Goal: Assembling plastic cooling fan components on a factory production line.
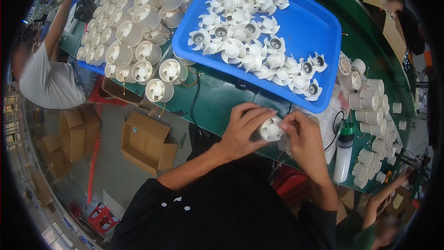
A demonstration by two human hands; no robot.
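My left hand [243, 127] wraps around the side of a small white fan [271, 129], its bladed face turned up. At the fan's right edge, the thumb and index finger of my right hand [304, 135] are pinched together and touch it. Whether they grip a blade or the rim cannot be made out. Just beyond both hands is a blue tray [307, 32] with many loose white fan impellers [243, 48], some showing dark round hubs. Under my right hand, part of another pale round piece and thin wires show.
Fans in round housings [143, 16] are stacked at the left on the green table [217, 88]. White housings [370, 106] crowd the right side near a green-capped bottle [343, 150] and a printed sheet [323, 129]. Cardboard boxes [145, 143] lie on the floor. Other people work nearby.
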